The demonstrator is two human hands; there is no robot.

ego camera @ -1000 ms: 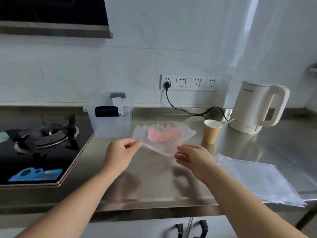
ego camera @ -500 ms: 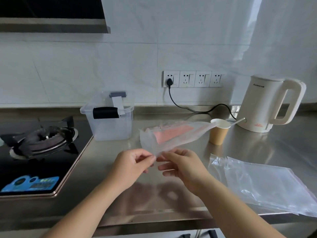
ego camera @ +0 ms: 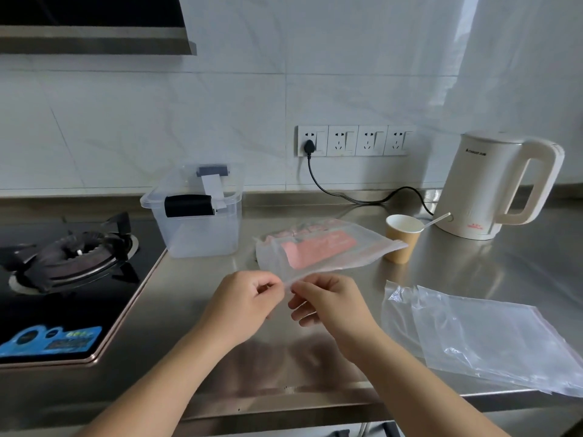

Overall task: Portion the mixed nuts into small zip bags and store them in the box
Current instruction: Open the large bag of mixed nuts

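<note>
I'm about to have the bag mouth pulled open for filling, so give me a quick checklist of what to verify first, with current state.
1. Both hands on the zip bag: ok. Left hand and right hand pinch its near edge.
2. Bag mouth open: cannot tell; the edge looks flat between the fingers.
3. Bag clear of the counter: ok, it is held up.
4. Paper cup upright and close: ok. It stands just behind the bag's far corner with a stick in it; contents not visible.
5. Storage box ready: not ok, lid on.
6. Spare bags at hand: ok, lying flat beside the right arm.
</note>
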